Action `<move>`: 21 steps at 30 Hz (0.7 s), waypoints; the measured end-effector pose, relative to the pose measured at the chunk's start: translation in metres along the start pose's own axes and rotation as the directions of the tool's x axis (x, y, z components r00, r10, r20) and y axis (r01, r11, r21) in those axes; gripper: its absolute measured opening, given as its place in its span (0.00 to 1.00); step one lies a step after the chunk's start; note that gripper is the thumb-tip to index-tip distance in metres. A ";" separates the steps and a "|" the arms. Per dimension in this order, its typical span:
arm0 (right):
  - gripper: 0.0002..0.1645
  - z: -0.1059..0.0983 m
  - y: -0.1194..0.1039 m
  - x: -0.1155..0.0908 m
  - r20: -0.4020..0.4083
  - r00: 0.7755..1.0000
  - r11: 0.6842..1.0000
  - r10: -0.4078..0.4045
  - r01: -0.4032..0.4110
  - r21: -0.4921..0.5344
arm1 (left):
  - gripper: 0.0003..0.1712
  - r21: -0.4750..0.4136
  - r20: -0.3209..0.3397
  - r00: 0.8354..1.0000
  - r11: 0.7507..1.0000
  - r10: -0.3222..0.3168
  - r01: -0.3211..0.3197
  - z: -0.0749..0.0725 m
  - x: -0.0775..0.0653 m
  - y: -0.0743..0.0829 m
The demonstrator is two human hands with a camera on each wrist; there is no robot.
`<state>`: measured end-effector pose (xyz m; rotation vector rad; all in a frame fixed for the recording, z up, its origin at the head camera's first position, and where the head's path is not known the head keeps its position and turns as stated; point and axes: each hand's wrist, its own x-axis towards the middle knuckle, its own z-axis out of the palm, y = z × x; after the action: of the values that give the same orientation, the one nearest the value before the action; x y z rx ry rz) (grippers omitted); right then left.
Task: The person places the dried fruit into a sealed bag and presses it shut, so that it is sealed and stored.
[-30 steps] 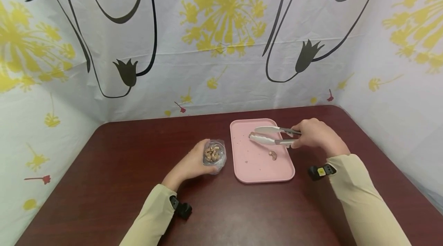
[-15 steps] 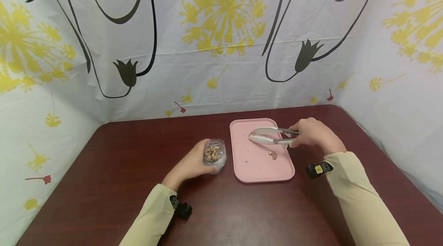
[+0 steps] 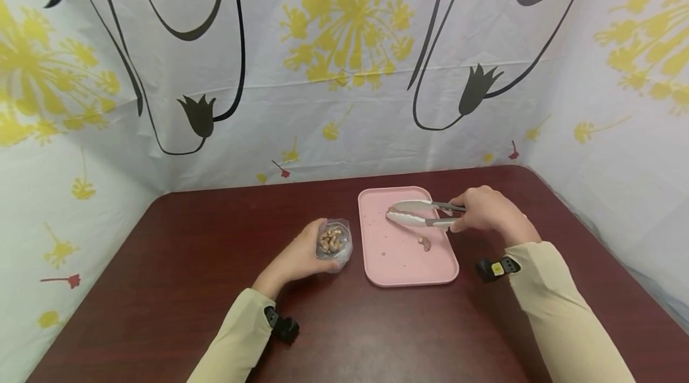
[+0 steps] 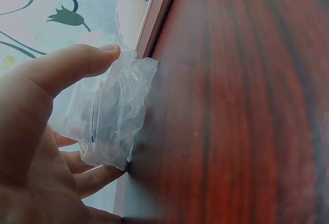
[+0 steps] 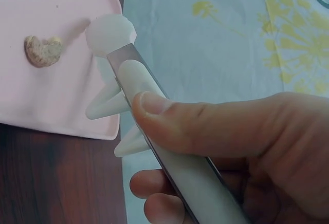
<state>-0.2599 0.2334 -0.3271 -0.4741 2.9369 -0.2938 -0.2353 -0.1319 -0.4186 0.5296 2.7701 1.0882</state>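
My left hand (image 3: 297, 256) holds a crinkled clear plastic bag (image 4: 115, 111), its thumb and fingers around the sides; its open top faces up. Several cashews (image 3: 331, 240) lie inside. To the right, my right hand (image 3: 486, 210) grips white-and-grey tongs (image 3: 417, 221) over the pink tray (image 3: 395, 266), thumb along one arm in the right wrist view. At the tongs' tips, near the tray's upper middle, a small brownish piece partly shows between them. A single cashew (image 5: 42, 52) lies loose on the tray, below the tongs in the head view.
The dark red-brown wooden table (image 3: 188, 275) carries the tray just right of the bag. Small crumbs dot the tray. A white patterned sheet (image 3: 334, 102) hangs behind the table and along both sides. Each wrist wears a black camera.
About a second ago to half a second ago, the right hand and tongs shifted slightly left; the tips now sit closer around the brownish piece. The left hand and bag stay put.
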 end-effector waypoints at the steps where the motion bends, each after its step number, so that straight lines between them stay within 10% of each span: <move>1: 0.21 0.000 -0.001 -0.001 0.000 1.000 1.000 0.001 -0.001 0.003 | 0.59 -0.003 -0.001 1.000 1.000 0.000 0.000 0.000 0.000 0.000; 21: 0.30 -0.016 -0.035 -0.017 -0.032 0.998 0.998 -0.057 0.058 0.006 | 0.58 0.006 -0.015 1.000 1.000 0.002 -0.002 -0.001 0.002 0.000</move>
<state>-0.2369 0.2093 -0.3021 -0.5588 2.9558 -0.3210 -0.2372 -0.1320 -0.4181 0.5276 2.7877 1.0891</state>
